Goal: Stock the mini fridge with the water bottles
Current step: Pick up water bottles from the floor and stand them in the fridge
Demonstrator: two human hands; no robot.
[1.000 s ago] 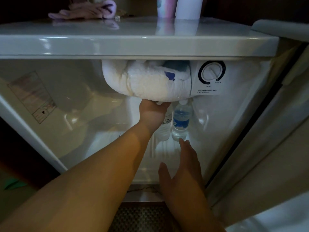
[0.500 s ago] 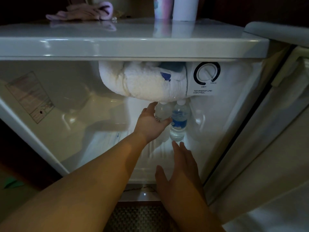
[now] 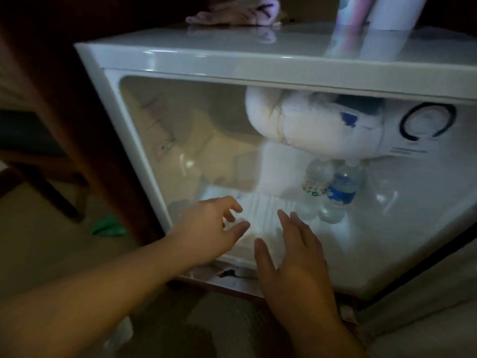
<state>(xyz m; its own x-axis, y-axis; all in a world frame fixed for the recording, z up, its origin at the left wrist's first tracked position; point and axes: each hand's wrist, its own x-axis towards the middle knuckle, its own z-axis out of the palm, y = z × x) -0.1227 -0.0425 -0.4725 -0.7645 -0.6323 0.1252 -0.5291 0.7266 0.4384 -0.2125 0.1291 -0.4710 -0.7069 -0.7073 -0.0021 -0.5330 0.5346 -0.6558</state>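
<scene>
The white mini fridge stands open in front of me. Two water bottles stand side by side at its back right: a clear one with a pale label and one with a blue label. My left hand hovers over the front of the fridge floor, fingers loosely curled, holding nothing. Beside it, my right hand is spread flat near the front edge, empty. Both hands are well in front of the bottles.
A thick lump of white frost hangs from the fridge ceiling just above the bottles, next to the temperature dial. Two tall cups and a pink cloth sit on the fridge top. A wooden post stands at left.
My left hand has let go of the clear bottle and drawn back to the front of the fridge. The camera has swung left. My right hand stays low and open.
</scene>
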